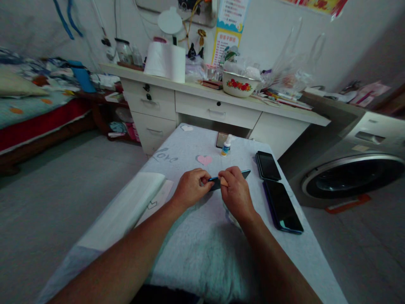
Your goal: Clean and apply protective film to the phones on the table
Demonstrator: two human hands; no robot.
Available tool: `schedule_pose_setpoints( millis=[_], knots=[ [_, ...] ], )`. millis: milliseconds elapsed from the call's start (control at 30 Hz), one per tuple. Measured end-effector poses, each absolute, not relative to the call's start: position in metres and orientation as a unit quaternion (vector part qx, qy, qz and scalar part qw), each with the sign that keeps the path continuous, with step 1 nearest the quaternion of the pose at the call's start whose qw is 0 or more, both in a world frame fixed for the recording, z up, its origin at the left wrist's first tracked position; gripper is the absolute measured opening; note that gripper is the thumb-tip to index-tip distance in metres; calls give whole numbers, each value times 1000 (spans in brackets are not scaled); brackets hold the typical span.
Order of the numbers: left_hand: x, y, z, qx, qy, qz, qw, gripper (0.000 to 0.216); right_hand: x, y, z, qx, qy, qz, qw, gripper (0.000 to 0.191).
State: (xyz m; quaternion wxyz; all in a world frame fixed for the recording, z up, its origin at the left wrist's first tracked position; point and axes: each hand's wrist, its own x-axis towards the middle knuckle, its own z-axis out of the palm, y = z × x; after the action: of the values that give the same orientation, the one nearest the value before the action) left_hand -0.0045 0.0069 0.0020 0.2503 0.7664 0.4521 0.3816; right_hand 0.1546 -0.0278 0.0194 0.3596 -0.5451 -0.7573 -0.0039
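Observation:
My left hand (pixel 192 186) is closed on the near left end of a dark smartphone (pixel 215 184) with a blue edge, tilted up over the cloth. My right hand (pixel 236 192) is closed in front of the phone's middle and hides part of it. A small orange-tan piece (pixel 224 181) shows between its fingers, against the phone; its kind cannot be made out. Beyond the hands stands a small white spray bottle (pixel 225 147) with a blue and yellow label, beside another phone (pixel 221 139) lying flat.
On the cloth-covered table (pixel 196 236), a black device (pixel 268 165) and a large dark phone or tablet (pixel 283 207) lie at right. A white roll (pixel 126 211) lies along the left side. Behind is a white desk (pixel 218 107) with an enamel bowl (pixel 239 84); a washing machine (pixel 357 147) stands right.

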Motion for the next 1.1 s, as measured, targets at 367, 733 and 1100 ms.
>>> schedule_pose_setpoints(
  millis=[367,733,1100],
  knots=[
    [-6,8,-1,770,445,385,247,8,141,-32,18,-515,-786,36,340,28],
    [-6,7,3,760,447,390,265,8,139,-35,24,-506,-800,46,319,27],
    [-6,7,5,767,451,376,258,6,159,-27,23,-536,-777,2,331,24]
  ],
)
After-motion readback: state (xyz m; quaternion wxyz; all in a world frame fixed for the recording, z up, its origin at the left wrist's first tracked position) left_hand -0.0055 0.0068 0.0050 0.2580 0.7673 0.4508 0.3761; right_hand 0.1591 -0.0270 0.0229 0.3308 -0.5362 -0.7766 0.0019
